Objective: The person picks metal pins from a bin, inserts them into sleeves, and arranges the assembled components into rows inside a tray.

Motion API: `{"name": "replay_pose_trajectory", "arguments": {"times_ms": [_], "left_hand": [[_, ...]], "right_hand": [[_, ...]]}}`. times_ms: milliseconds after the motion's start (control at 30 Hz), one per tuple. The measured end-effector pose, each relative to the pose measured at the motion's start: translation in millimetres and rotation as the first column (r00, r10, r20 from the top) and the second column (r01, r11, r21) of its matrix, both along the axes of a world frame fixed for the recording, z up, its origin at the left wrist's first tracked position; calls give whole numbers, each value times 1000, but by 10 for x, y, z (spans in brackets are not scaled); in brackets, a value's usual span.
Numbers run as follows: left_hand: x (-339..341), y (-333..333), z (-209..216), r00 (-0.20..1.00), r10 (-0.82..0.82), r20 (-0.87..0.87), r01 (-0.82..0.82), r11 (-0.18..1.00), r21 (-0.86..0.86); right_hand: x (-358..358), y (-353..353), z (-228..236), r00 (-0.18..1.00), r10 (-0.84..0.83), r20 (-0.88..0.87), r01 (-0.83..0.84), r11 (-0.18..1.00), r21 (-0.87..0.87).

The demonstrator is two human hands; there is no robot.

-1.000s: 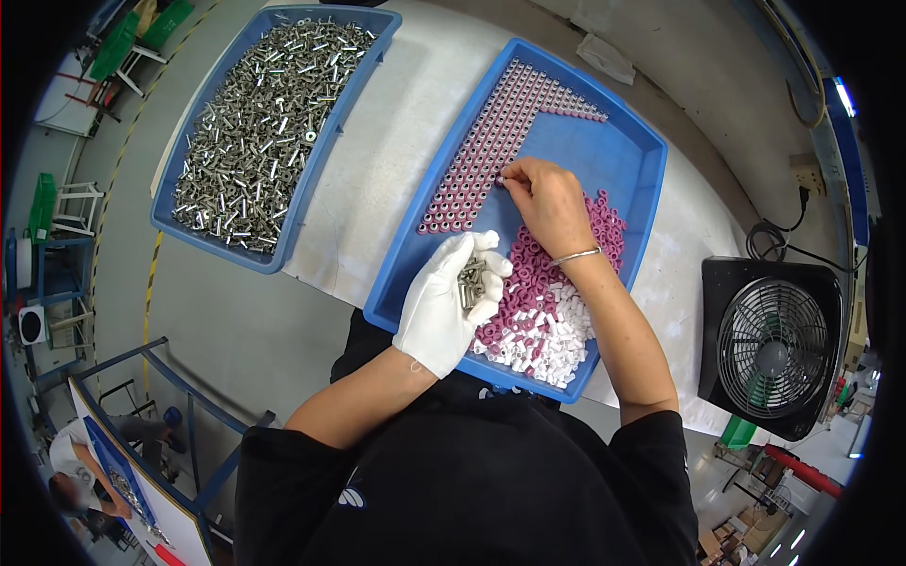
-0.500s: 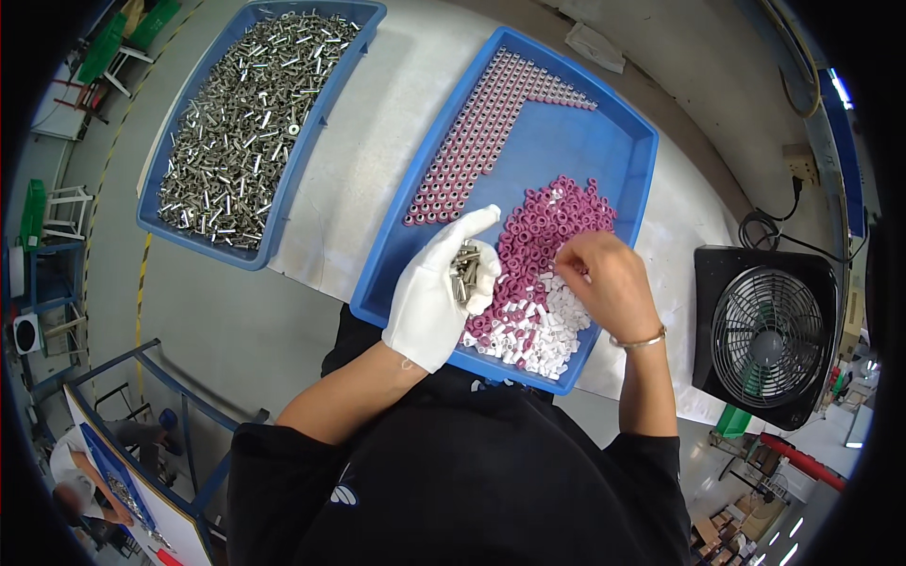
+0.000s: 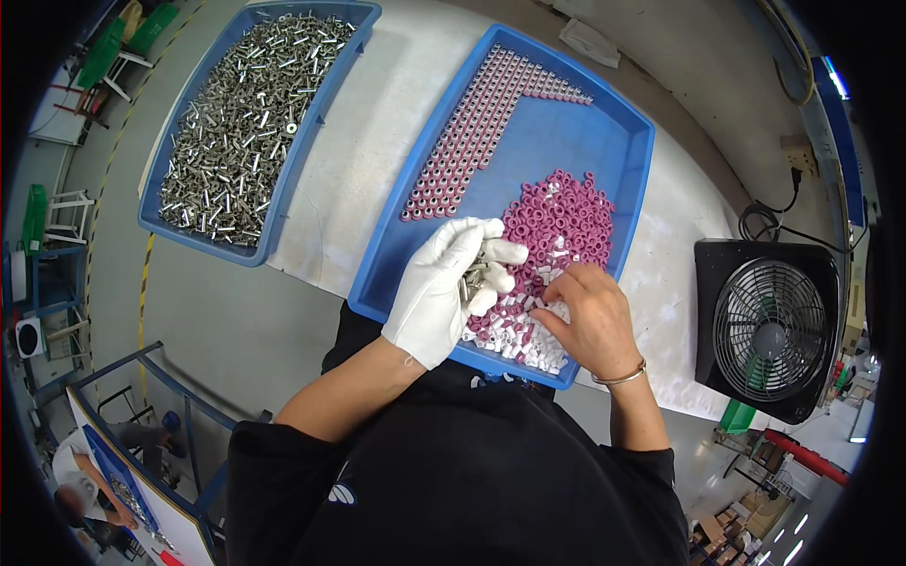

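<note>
My left hand [image 3: 442, 285], in a white glove, curls around several small metal pins [image 3: 473, 280] above the near left part of a blue tray [image 3: 385, 247]. My bare right hand [image 3: 596, 316], a bracelet at its wrist, dips to a heap of white sleeves [image 3: 520, 337] in the tray's near right corner. Its thumb and fingers are bent close together; whatever lies between them is hidden or too small to name. Purple rings [image 3: 557, 215] are heaped just beyond. Along the tray's far left side stand neat rows of ringed metal pieces [image 3: 462, 141].
A second blue bin [image 3: 276, 222] full of loose metal pins [image 3: 247, 132] stands at the left on the pale table [image 3: 330, 203]. On the right are a black fan [image 3: 766, 330] and its cable [image 3: 766, 217]. Another person [image 3: 80, 476] works at far lower left.
My right hand has moved down and toward me, from the purple rings to the white sleeves. The left hand's fingers have shifted over the metal pins.
</note>
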State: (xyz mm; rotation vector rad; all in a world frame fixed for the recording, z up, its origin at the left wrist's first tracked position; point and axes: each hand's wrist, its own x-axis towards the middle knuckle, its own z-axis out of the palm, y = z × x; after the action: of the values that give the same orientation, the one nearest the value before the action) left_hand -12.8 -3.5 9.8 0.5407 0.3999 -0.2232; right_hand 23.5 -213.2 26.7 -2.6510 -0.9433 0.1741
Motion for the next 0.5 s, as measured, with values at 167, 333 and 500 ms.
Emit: {"name": "replay_pose_trajectory", "arguments": {"times_ms": [167,333,500], "left_hand": [[-13,8,29,1000,-17,9,16,1000,26],[-44,17,-48,999,-26,43,26,1000,15],[-18,-31,-10,1000,17,-25,-18,1000,-14]], "right_hand": [[-102,83,-37,996,-22,86,31,994,-105],[-100,61,-35,993,-53,108,59,997,-49],[-52,3,-37,996,-92,10,90,987,132]]}}
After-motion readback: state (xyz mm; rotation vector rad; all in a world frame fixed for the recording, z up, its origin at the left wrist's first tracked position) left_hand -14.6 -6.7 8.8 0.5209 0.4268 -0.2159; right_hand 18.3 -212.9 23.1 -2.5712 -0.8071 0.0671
